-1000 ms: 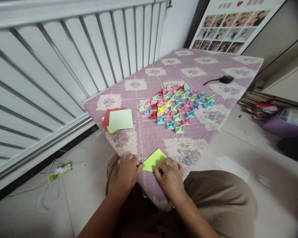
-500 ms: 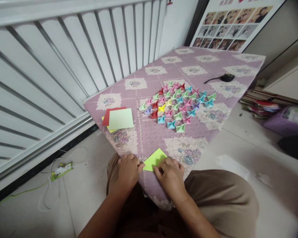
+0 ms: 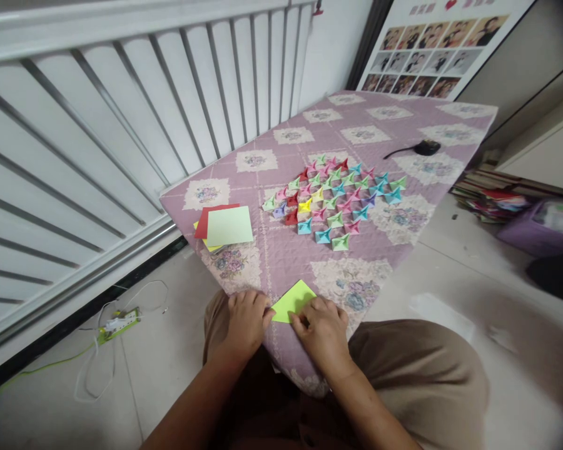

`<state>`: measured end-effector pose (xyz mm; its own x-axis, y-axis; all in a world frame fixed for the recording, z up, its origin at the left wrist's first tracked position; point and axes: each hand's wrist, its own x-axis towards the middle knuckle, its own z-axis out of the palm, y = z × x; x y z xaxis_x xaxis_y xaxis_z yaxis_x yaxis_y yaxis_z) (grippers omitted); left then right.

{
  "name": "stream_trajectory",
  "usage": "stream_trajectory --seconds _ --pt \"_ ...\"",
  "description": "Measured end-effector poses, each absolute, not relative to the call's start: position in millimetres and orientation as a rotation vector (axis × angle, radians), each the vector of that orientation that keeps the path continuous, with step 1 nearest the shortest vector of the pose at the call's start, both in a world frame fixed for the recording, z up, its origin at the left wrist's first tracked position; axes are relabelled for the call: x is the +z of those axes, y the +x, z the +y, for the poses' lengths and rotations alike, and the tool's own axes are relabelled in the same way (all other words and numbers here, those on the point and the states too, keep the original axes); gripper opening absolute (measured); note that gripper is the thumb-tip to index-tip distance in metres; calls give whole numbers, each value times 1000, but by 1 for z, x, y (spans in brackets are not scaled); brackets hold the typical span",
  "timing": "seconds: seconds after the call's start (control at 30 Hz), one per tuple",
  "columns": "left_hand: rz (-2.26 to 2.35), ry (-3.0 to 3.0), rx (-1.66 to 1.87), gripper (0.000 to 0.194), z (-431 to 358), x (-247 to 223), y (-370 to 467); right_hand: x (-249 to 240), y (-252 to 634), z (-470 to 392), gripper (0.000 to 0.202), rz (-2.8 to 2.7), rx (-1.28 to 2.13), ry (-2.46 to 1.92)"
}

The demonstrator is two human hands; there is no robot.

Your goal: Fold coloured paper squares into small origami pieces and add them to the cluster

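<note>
A yellow-green sheet of folded paper lies on the near end of the table, with one corner pointing away from me. My left hand has its fingers curled, and its thumb and forefinger pinch the paper's left corner. On the other side my right hand is closed over the right part, thumb and fingertips pressed on the paper, hiding that corner. Farther back stand several small folded paper pieces in green, pink, blue, red and yellow, set out in rows.
Loose paper sheets, pale green, red and yellow, lie stacked at the table's left edge. A black object with a cord rests toward the back right. The floral tablecloth covers the table, beside a white radiator. A power strip is on the floor.
My left hand has shifted very slightly at the paper's left corner. The right hand and the paper stay almost where they were; the camera view has moved a little.
</note>
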<state>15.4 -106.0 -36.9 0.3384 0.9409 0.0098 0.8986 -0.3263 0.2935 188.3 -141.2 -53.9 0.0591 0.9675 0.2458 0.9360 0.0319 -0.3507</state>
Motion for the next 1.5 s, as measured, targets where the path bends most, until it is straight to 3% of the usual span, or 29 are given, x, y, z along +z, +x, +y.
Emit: stream_trajectory --seconds 0.27,0.47,0.7,1.2,1.5 --pt "1077 2732 255 23 -97 -42 10 -54 190 -145 20 -1860 108 -1883" --pt "1057 2749 265 24 -96 -44 10 -58 199 -151 12 -1839 156 -1780" --pt "1037 2741 266 25 -94 -45 9 -58 185 -163 21 -2063 133 -1578" --pt "831 2898 324 26 -93 -68 -27 -53 181 -163 37 -2373 72 -1652" --pt "961 2996 424 32 -117 -78 -43 -65 194 -169 31 -2327 50 -1553"
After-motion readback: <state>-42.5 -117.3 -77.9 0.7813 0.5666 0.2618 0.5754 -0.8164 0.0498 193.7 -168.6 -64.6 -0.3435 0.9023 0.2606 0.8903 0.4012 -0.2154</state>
